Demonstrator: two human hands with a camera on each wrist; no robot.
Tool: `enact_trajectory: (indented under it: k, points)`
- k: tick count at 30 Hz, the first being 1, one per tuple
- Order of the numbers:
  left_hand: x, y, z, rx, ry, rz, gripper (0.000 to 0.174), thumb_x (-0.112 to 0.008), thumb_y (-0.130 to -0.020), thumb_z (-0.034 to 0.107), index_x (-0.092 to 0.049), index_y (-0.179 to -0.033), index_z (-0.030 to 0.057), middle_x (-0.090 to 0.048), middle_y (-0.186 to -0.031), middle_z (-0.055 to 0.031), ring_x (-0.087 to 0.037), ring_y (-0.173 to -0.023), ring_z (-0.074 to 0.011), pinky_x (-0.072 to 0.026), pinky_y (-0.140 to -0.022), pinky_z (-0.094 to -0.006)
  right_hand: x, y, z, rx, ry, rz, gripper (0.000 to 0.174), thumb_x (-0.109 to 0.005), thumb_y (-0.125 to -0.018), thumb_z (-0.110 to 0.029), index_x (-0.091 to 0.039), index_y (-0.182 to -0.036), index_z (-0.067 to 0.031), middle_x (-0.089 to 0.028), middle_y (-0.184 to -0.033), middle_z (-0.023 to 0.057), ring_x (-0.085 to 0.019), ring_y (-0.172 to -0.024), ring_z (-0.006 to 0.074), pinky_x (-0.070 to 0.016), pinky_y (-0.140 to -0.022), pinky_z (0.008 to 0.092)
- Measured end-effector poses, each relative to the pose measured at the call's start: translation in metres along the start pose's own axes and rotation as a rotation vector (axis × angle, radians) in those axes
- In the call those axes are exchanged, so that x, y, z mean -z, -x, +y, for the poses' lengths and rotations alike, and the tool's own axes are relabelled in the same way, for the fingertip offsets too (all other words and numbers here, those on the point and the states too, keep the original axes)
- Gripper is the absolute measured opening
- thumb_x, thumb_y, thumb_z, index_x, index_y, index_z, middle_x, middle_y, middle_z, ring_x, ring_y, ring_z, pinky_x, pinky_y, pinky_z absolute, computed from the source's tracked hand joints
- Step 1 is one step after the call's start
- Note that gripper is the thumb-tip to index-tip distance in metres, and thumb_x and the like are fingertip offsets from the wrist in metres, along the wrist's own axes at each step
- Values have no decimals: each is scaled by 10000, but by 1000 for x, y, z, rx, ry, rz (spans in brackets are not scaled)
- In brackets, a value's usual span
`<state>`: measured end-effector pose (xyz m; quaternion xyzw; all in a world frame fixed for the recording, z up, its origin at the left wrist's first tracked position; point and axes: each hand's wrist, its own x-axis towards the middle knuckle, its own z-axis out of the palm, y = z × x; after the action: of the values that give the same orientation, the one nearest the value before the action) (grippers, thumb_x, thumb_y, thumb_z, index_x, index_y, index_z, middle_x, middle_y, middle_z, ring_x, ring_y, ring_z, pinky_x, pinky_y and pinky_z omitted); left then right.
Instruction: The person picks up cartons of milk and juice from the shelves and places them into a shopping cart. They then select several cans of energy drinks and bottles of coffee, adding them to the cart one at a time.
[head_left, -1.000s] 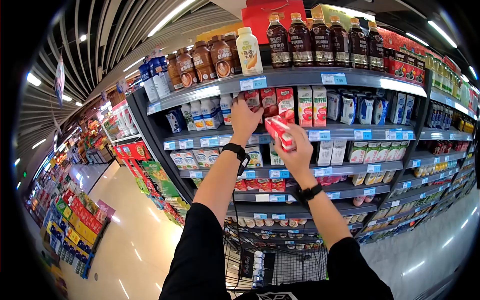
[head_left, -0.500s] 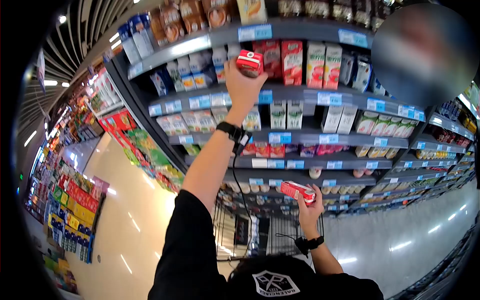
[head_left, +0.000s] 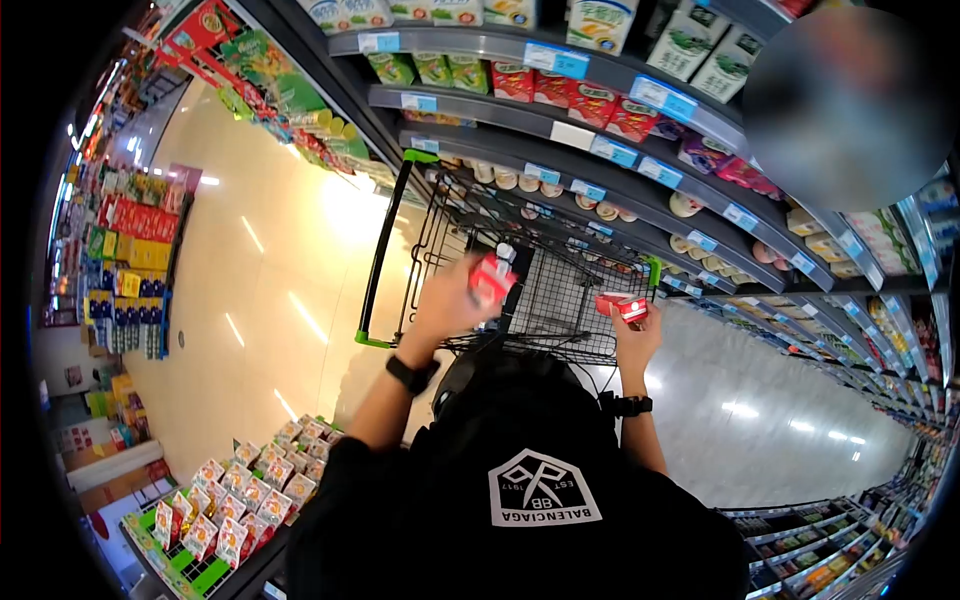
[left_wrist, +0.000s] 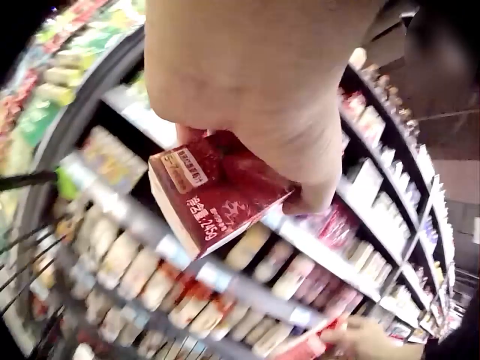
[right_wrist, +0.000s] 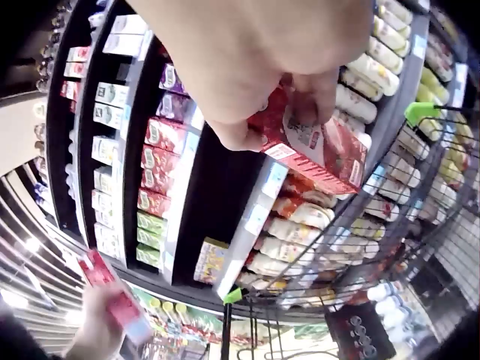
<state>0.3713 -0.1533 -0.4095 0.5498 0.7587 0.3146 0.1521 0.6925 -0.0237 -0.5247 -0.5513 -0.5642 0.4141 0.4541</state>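
My left hand [head_left: 440, 305] grips a red drink carton [head_left: 492, 284] over the left side of the wire shopping cart [head_left: 570, 295]. In the left wrist view, white print shows on one end of that carton [left_wrist: 217, 195], with the palm and fingers around its far side. My right hand [head_left: 638, 342] pinches a second red carton [head_left: 616, 304] by the cart's right edge. The right wrist view shows fingers and thumb on this carton [right_wrist: 322, 150], which is tilted. Inside the cart lie a dark flat box [right_wrist: 360, 334] and white bottles [right_wrist: 386, 304].
Shelves [head_left: 450, 45] of drink cartons and cups stand just beyond the cart. A display of small packs [head_left: 235, 500] is at the lower left. Tiled floor [head_left: 265, 260] runs along the left, and a blurred round patch covers the upper right of the head view.
The left hand has taken a red carton off the shelf and brought it down over the cart. The right hand has lowered its carton to the cart's side. The head view has tilted downward.
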Motion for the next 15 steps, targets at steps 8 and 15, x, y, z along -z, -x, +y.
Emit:
enact_trajectory:
  k: [8, 15]
  points:
    - [-92, 190, -51, 625, 84, -497, 779, -820, -751, 524, -531, -1349, 117, -738, -928, -249, -711, -880, -468, -573, -767, -549, -105, -55, 104, -5, 132, -377, 575, -918, -797, -211, -618, -1222, 34, -721, -1105, 142, -728, -950, 212, -596, -838, 347]
    - [-164, 257, -27, 894, 400, -437, 760, -808, -802, 545, -566, -1375, 108, -738, -970, -267, -699, -919, -485, -567, -790, -544, -298, -100, 235, 168, 435, -689, 509, -863, -750, -191, -689, -1218, -95, -702, -1155, 170, -681, -1064, 403, -557, -897, 455]
